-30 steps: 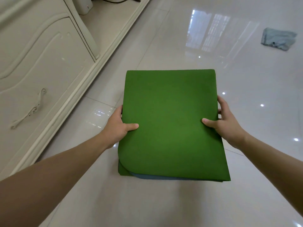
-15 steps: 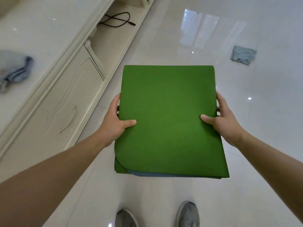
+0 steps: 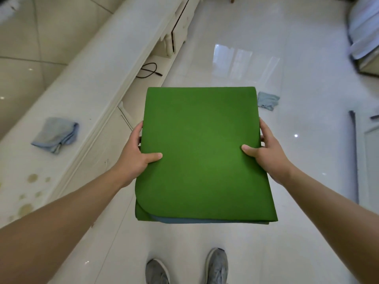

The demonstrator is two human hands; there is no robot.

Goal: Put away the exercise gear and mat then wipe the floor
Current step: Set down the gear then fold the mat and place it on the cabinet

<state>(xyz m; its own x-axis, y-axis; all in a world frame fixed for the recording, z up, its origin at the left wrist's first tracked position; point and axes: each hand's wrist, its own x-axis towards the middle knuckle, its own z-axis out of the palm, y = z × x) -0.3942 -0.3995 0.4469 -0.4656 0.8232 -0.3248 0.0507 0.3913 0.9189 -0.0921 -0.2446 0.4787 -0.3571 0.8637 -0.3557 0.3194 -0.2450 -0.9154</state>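
A folded green mat [image 3: 201, 152], with a blue underside showing at its near edge, is held flat in the air in front of me. My left hand [image 3: 136, 155] grips its left edge, thumb on top. My right hand [image 3: 266, 152] grips the right edge the same way. A crumpled light blue cloth [image 3: 267, 100] lies on the glossy tiled floor [image 3: 307, 181] just beyond the mat's far right corner. A second light blue cloth [image 3: 55, 135] lies on top of the long white cabinet [image 3: 86, 103] to my left.
The cabinet runs along the left side, with a black cable [image 3: 148, 70] in its open shelf and brownish stains [image 3: 30, 181] on its top. My grey shoes [image 3: 217, 265] stand below the mat. White furniture [image 3: 364, 37] sits at the far right.
The view has risen and pulled back: the cabinet top with its cloth and my shoes have come into view. The mat stays gripped in both hands, lifted higher above the floor.
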